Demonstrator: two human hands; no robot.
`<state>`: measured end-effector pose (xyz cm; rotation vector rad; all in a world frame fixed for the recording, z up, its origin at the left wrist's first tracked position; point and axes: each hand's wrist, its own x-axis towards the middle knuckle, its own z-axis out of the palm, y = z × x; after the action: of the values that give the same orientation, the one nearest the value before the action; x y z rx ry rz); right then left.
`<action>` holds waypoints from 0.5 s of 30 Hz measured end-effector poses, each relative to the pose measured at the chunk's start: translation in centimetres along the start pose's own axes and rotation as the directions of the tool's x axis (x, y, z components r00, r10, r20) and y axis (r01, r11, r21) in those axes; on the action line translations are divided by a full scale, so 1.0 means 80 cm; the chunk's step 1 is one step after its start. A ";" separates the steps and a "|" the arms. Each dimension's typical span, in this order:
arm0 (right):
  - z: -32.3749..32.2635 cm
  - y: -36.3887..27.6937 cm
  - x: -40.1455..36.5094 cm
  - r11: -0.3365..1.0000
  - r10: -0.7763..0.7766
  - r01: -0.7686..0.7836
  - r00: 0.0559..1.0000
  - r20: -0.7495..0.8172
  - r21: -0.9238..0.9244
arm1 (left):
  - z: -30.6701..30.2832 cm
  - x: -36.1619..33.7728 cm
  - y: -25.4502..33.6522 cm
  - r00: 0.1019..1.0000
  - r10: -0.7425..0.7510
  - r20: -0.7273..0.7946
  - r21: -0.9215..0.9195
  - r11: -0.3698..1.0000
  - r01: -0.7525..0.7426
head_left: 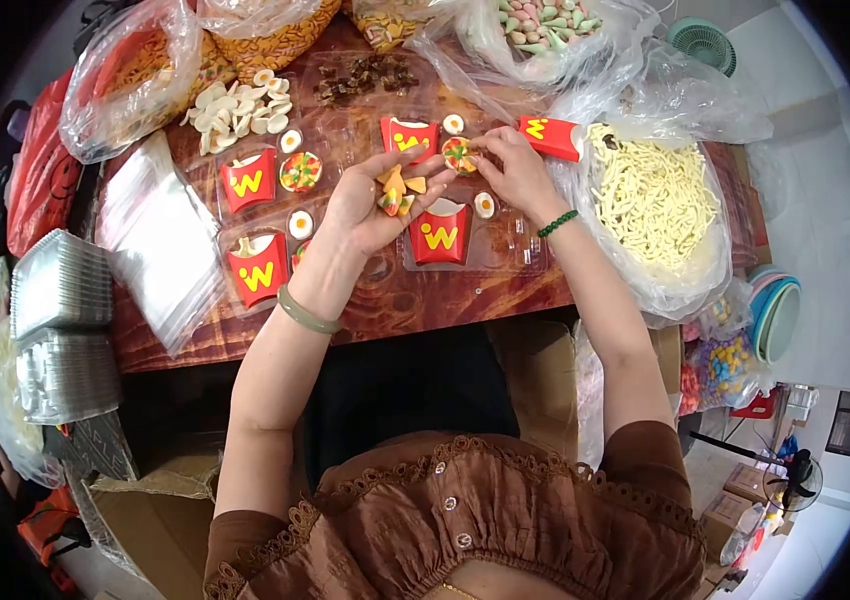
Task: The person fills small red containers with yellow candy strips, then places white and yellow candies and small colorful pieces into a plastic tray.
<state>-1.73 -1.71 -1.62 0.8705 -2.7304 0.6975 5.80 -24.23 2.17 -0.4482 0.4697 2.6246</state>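
Observation:
My left hand (358, 207) is palm up, cupping several small pizza-slice candies (397, 190) in orange and yellow. At the tray beyond it, the fingers of my right hand (520, 172) are pinched together at the edge of a round pizza candy (458, 154). Whatever is between those fingertips is too small to make out. Beside the pizza sit a fried-egg candy (453, 124) and a red fries box (407, 137). Nearer me, another red fries box (439, 232) and a fried egg (485, 205) lie in a clear plastic tray (512, 252).
Left are filled trays with a fries box (248, 182) and pizza (301, 172). White egg candies (240, 112) and brown pieces (365, 78) lie behind. Yellow strands fill a bag (655, 195) at right, near a red box (550, 137). Plastic sleeves (165, 235) and stacked trays (63, 285) stand left.

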 end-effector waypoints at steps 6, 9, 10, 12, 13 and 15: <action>-0.058 -0.111 -0.027 0.898 -0.096 0.049 0.992 0.087 0.438 | -0.018 -0.026 -0.024 0.992 -0.017 0.125 0.019 1.000 0.015; -0.065 -0.125 -0.047 0.917 -0.199 0.145 0.974 0.110 0.372 | -0.018 -0.036 -0.048 0.991 -0.044 0.127 0.035 0.999 0.039; -0.067 -0.123 -0.051 0.909 -0.265 0.207 0.957 0.118 0.361 | -0.015 -0.040 -0.056 0.991 -0.048 0.128 0.037 0.998 0.044; -0.077 -0.128 -0.066 0.900 -0.141 0.025 0.961 0.237 0.436 | -0.016 -0.050 -0.071 0.989 -0.076 0.129 0.025 0.997 0.074; -0.082 -0.131 -0.074 0.861 -0.035 -0.155 0.933 0.359 0.485 | -0.010 -0.056 -0.077 0.993 -0.081 0.090 0.025 0.997 0.079; -0.081 -0.123 -0.093 0.801 0.087 -0.257 0.944 0.319 0.541 | -0.017 -0.062 -0.086 0.990 -0.102 0.095 0.023 0.995 0.100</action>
<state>10.30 -1.90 5.41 0.8824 -2.9039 1.6243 13.57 -20.66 1.11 -0.3293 0.4277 2.5289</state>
